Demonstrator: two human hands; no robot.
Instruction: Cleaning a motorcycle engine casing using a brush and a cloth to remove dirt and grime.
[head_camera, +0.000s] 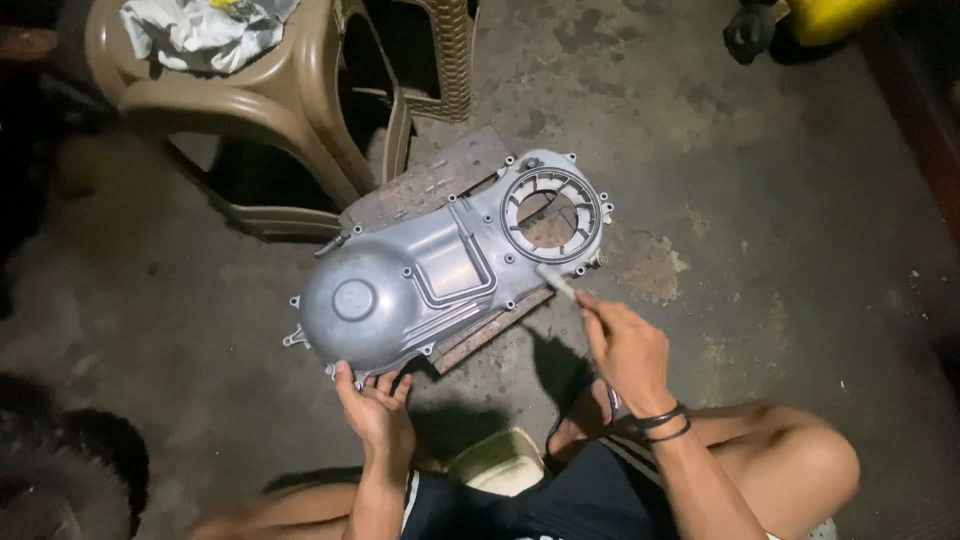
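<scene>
We see a grey concrete floor (780, 250) with dark stains all over it. It is the biggest thing here. At the top left stands a tan plastic stool (250, 95) with a crumpled white cloth (205, 30) lying on its seat. Behind it we see a second stool (440, 60) with a woven look.

In the middle lies a big grey metal engine cover (440, 265). It is round and bumpy at its left end and has a round hole with a ring at its right end. It rests on a rusty flat plate (430, 180), which lies on the floor and pokes out above and below the cover.

We see our bare knee (800, 465) at the bottom right, and dark shorts (560, 500) below the hands. A dark round tyre (60, 460) sits in the bottom left corner. A pale cup-like thing (500, 462) sits on the floor between our legs.

Our left hand (378, 410) grips the bottom edge of the cover at its round end, fingers curled up on it. Our right hand (628, 345) is closed around a thin brush (560, 283). The tip of the brush touches the cover just under the ring. A black band (665, 422) goes around our right wrist.
</scene>
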